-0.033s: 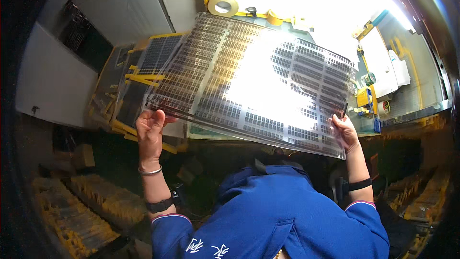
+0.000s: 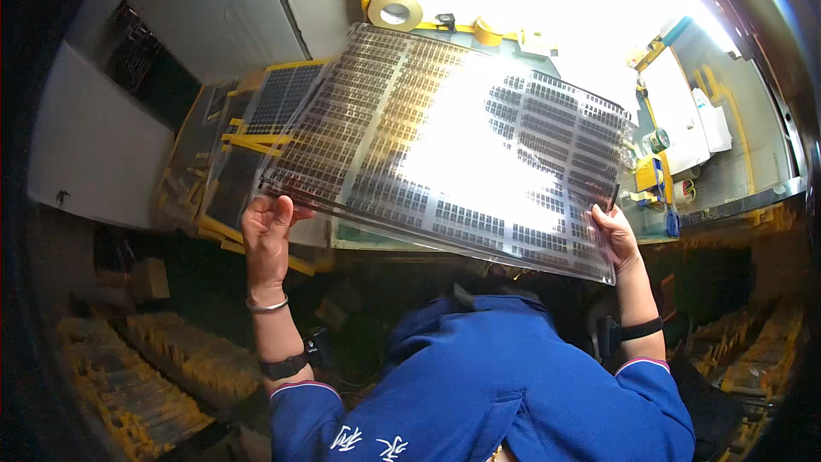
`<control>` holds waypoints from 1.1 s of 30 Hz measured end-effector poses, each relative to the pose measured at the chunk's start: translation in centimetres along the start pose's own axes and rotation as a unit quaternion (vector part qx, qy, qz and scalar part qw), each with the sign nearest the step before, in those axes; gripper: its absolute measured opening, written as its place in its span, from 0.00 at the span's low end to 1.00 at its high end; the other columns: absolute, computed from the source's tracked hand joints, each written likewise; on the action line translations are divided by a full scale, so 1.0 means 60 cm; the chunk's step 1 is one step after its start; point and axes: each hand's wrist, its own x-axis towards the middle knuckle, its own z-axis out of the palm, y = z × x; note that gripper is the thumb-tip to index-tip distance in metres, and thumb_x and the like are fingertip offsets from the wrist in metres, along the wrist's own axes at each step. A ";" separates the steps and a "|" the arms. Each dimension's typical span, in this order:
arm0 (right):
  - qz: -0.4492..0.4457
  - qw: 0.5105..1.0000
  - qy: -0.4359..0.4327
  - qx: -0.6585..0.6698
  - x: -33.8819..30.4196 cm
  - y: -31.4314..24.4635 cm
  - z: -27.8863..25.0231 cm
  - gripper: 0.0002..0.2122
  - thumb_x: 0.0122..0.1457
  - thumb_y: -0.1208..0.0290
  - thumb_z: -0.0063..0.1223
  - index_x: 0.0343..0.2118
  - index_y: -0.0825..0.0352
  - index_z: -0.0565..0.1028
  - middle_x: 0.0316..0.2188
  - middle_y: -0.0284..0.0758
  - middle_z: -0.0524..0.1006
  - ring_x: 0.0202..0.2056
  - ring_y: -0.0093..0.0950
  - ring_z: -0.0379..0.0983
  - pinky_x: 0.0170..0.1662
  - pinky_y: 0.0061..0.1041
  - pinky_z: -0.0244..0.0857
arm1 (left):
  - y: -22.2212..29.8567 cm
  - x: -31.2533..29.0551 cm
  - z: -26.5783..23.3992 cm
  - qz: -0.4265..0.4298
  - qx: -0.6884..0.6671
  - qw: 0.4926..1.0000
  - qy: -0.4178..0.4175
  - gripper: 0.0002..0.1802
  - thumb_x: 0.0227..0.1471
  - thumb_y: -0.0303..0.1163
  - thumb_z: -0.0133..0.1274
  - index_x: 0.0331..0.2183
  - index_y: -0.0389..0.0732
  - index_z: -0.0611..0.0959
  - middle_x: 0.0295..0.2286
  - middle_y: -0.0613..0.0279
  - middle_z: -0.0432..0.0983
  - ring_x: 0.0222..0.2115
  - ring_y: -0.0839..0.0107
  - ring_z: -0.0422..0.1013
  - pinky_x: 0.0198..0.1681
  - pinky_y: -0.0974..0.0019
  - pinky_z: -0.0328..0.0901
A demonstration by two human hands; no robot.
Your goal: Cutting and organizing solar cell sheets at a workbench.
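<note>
A large, glossy see-through film sheet [image 2: 385,128] with rows of small dark printed patterns is held up in front of me, tilted, with strong glare across its middle. At its near left corner my left hand [image 2: 269,235] is closed on the edge, thumb on the near side. My right hand [image 2: 616,233] pinches the near right edge, thumb on top and the other fingers mostly hidden behind the film. The near border shows doubled edges; whether there is more than one layer I cannot tell.
Behind the film is a brightly lit worktable [image 2: 376,238]. Along its far edge lie a wide tape roll [image 2: 395,11] and a smaller yellow roll [image 2: 488,32]. Blue-handled scissors [image 2: 673,222] hang at the right. Yellow-taped panels [image 2: 286,96] lie left; several yellow-edged sheets [image 2: 137,385] stand below.
</note>
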 end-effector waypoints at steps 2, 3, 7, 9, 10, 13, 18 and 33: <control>0.002 1.000 0.002 0.016 0.002 0.002 -0.002 0.14 0.52 0.78 0.47 0.43 0.68 0.64 0.30 0.32 0.73 0.29 0.20 0.72 0.28 0.19 0.71 | -0.001 0.002 0.015 0.001 0.010 1.000 -0.002 0.09 0.46 0.33 0.53 0.22 0.39 0.73 0.20 0.67 0.70 0.23 0.74 0.71 0.33 0.67 0.68; 0.001 1.000 0.000 0.018 0.005 0.000 -0.010 0.14 0.52 0.78 0.47 0.43 0.68 0.64 0.30 0.32 0.73 0.29 0.20 0.72 0.28 0.19 0.71 | -0.002 0.002 0.027 0.001 0.010 1.000 -0.001 0.08 0.47 0.32 0.53 0.22 0.39 0.73 0.20 0.67 0.70 0.23 0.74 0.71 0.33 0.68 0.68; 0.026 0.998 -0.047 0.043 0.024 -0.001 -0.083 0.14 0.53 0.78 0.46 0.43 0.68 0.64 0.31 0.32 0.72 0.30 0.19 0.71 0.29 0.19 0.70 | -0.019 -0.013 0.077 -0.002 0.029 0.999 -0.016 0.07 0.48 0.31 0.51 0.23 0.39 0.74 0.21 0.66 0.72 0.24 0.75 0.71 0.33 0.71 0.67; 0.028 0.996 -0.061 0.053 0.036 -0.001 -0.115 0.14 0.53 0.78 0.46 0.43 0.68 0.64 0.32 0.32 0.72 0.31 0.20 0.71 0.30 0.19 0.70 | -0.020 -0.014 0.098 -0.011 0.064 0.998 -0.016 0.07 0.48 0.32 0.51 0.24 0.40 0.74 0.22 0.66 0.72 0.25 0.75 0.71 0.33 0.70 0.67; 0.028 0.997 -0.060 0.042 0.041 -0.001 -0.129 0.14 0.53 0.78 0.46 0.44 0.68 0.64 0.32 0.32 0.72 0.31 0.20 0.71 0.31 0.19 0.70 | -0.022 -0.015 0.111 -0.020 0.095 0.995 -0.016 0.06 0.48 0.32 0.51 0.25 0.40 0.74 0.23 0.65 0.73 0.25 0.75 0.71 0.33 0.70 0.68; 0.031 0.998 -0.041 0.043 0.059 0.000 -0.167 0.15 0.53 0.78 0.46 0.44 0.68 0.64 0.32 0.33 0.72 0.32 0.21 0.71 0.31 0.19 0.69 | -0.023 -0.010 0.166 -0.034 0.084 0.996 0.001 0.07 0.49 0.31 0.50 0.29 0.36 0.76 0.25 0.62 0.74 0.26 0.77 0.70 0.33 0.74 0.66; 0.044 0.998 -0.041 0.022 0.070 -0.015 -0.220 0.17 0.51 0.76 0.49 0.45 0.69 0.63 0.33 0.34 0.71 0.31 0.23 0.71 0.35 0.21 0.68 | -0.040 0.001 0.238 -0.045 0.102 0.994 0.018 0.06 0.48 0.27 0.50 0.30 0.35 0.76 0.24 0.62 0.74 0.25 0.77 0.70 0.32 0.75 0.66; 0.070 0.998 -0.010 -0.004 0.160 0.085 -0.298 0.13 0.52 0.77 0.47 0.42 0.70 0.66 0.33 0.35 0.72 0.33 0.25 0.70 0.36 0.26 0.68 | -0.114 0.159 0.640 -0.108 0.321 0.888 -0.312 0.09 0.46 0.30 0.53 0.30 0.34 0.78 0.21 0.63 0.74 0.22 0.78 0.70 0.26 0.76 0.65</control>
